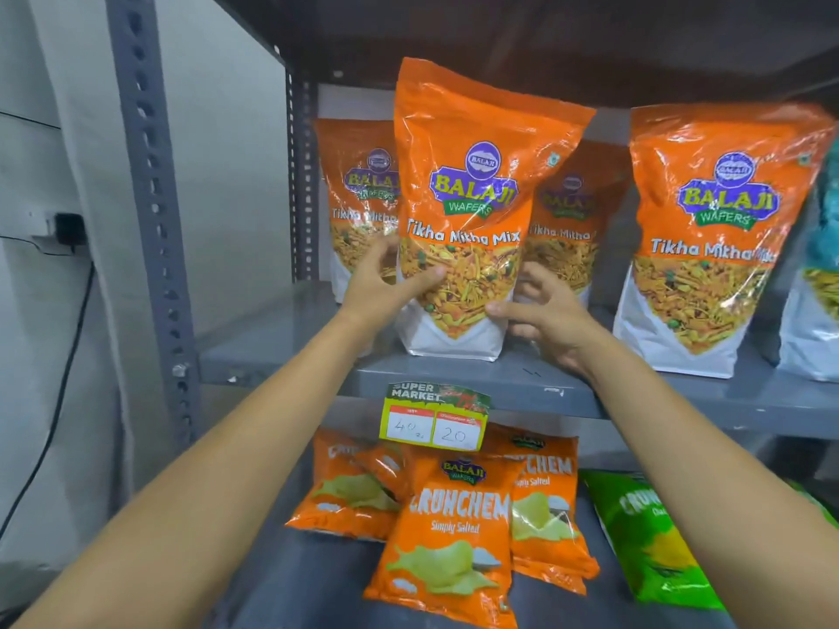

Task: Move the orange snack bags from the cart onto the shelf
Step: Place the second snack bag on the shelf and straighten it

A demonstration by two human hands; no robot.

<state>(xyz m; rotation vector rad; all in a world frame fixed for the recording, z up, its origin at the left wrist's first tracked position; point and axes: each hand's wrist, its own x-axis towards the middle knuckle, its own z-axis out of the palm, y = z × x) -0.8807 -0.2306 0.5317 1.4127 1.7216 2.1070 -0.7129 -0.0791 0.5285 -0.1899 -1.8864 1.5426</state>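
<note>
An orange Tikha Mitha Mix snack bag (476, 188) stands upright near the front of the grey shelf (522, 383). My left hand (386, 283) grips its lower left side, thumb across the front. My right hand (545, 315) holds its lower right edge, thumb on the bag's front. Two more of the same orange bags stand behind it, one at the left (358, 197) and one at the right (567, 229). Another one (722, 238) stands further right on the same shelf. The cart is out of view.
A yellow price tag (436, 417) hangs from the shelf's front edge. On the lower shelf lie orange Crunchem bags (449, 533) and a green bag (653, 537). A perforated grey upright (154, 211) frames the left side. A blue-green bag (824, 220) sits at far right.
</note>
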